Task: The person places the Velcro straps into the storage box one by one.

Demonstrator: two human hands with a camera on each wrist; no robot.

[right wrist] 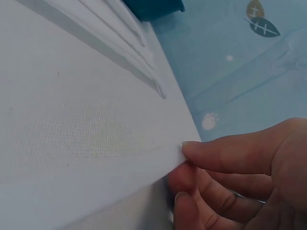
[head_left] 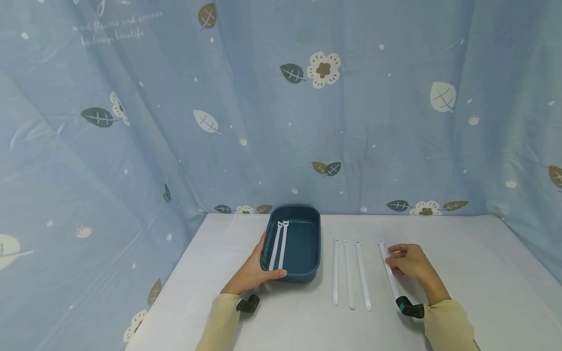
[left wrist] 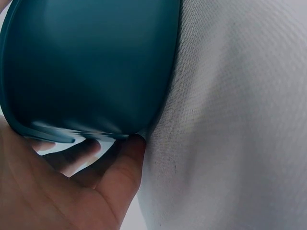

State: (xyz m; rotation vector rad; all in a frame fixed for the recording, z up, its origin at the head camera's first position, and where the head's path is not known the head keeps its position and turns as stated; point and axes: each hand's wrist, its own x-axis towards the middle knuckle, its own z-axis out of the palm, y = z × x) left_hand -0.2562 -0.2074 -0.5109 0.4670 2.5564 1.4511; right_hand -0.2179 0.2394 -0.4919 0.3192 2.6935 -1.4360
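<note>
My left hand [head_left: 251, 274] grips the near left corner of a dark blue-green plastic bin [head_left: 303, 246], its thumb at the near end and its fingers along the left side. Two white slotted-head cable straps [head_left: 283, 246] lie lengthwise inside the bin, at its left. Over to the right, my right hand [head_left: 410, 263] pinches another white cable strap [head_left: 389, 268]. In the right wrist view, thumb and forefinger hold the edge of this strap [right wrist: 115, 184]. Between the bin and that hand, three more straps [head_left: 349, 275] lie roughly side by side on the table.
A white cloth covers the table [head_left: 307, 321]. Behind it and along the left hangs a blue curtain [head_left: 263, 122] with leaf and flower prints, meeting the table's back edge near the bin. A black wrist device [head_left: 409, 308] sits under the right forearm, over the strap's near end.
</note>
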